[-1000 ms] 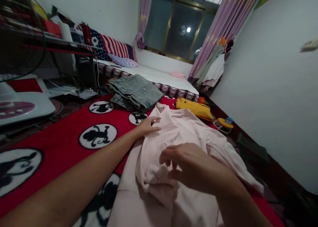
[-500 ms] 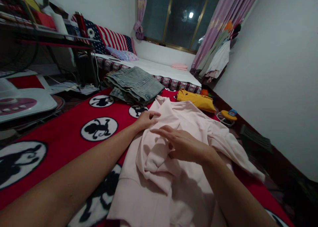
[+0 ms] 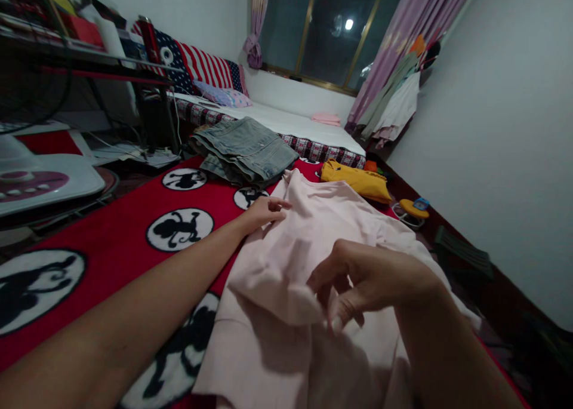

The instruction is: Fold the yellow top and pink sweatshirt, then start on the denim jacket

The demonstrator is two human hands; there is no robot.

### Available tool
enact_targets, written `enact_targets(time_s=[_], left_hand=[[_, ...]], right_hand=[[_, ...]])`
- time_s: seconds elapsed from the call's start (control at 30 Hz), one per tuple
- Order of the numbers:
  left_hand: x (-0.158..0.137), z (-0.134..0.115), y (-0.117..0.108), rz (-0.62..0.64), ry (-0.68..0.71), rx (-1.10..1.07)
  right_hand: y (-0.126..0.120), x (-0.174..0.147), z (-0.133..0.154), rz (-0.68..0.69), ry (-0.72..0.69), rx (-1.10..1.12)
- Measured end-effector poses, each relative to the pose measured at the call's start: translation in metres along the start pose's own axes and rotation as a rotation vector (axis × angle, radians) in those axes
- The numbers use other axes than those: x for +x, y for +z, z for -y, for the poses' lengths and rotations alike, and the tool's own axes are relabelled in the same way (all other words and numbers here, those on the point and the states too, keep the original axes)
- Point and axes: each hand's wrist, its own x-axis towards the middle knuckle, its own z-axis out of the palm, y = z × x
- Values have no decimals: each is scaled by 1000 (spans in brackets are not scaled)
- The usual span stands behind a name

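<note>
A pale pink long-sleeved top [image 3: 331, 203] lies spread over a red blanket [image 3: 129, 230] printed with black-and-white monkey figures. My left hand [image 3: 267, 212] rests on the garment's left edge, near the shoulder, fingers stretched out and slightly bent. Above the body of the top, my right hand [image 3: 364, 277] pinches the end of the folded-over sleeve [image 3: 280, 286] between thumb and fingers. That sleeve is partly blurred and lifted, casting a shadow on the fabric below. The other sleeve extends to the right, partly hidden behind my right forearm.
Folded denim [image 3: 250, 149] lies beyond my left hand, and a folded yellow garment [image 3: 356, 181] beyond the collar. A white bed [image 3: 286, 116] stands under the window. A cluttered desk [image 3: 102, 68] is at left; a yellow-topped stool [image 3: 414, 208] stands at right.
My right hand has moved toward me and a little right, drawing the bunched sleeve out with it. My left hand has stayed nearly in place.
</note>
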Motion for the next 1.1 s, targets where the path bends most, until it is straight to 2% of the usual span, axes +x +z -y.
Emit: enact_targets(time_s=[0.03, 0.07, 0.1, 0.17, 0.23, 0.27, 0.3, 0.37, 0.43, 0.53, 0.6, 0.67, 0.77, 0.83, 0.9, 0.97, 1.03, 1.1], left_hand=[[0, -1, -1, 17, -3, -6], [0, -2, -1, 27, -3, -11], [0, -4, -1, 27, -2, -14], [1, -7, -1, 6, -5, -4], [1, -10, 0, -10, -26, 29], [0, -12, 1, -15, -41, 42], [-1, -14, 2, -22, -54, 51], [-3, -19, 4, -36, -66, 70], [-6, -23, 5, -43, -63, 82], [-10, -28, 5, -41, -28, 77], [-11, -30, 2, 19, -31, 78], [-11, -33, -1, 136, -85, 112], [-9, -38, -6, 297, -164, 208], [-5, -41, -8, 316, -167, 262], [4, -42, -8, 231, -154, 257], [18, -40, -8, 52, -132, 181], [38, -35, -6, -117, -135, 82], [61, -30, -3, -197, -152, 37]], right_hand=[[-4, -1, -1, 31, 24, 2], [-9, -1, -6, -9, 31, 1], [-17, 0, -14, -114, 33, -16], [-33, 8, -38, -471, 62, -119], [-48, 19, -69, -887, 159, -257], [-53, 25, -84, -1021, 235, -282], [-56, 31, -97, -1077, 287, -250], [-59, 41, -116, -1061, 314, -107], [-59, 47, -125, -1021, 253, 23], [-62, 45, -127, -1086, 180, 70], [-66, 39, -126, -1112, 186, 47], [-69, 34, -125, -1064, 243, -53], [-68, 33, -123, -997, 381, -385], [-64, 36, -122, -1053, 446, -567], [-61, 40, -122, -1192, 417, -627], [-57, 46, -125, -1325, 289, -612], [-55, 52, -131, -1367, 125, -583], [-53, 57, -138, -1339, 5, -568]])
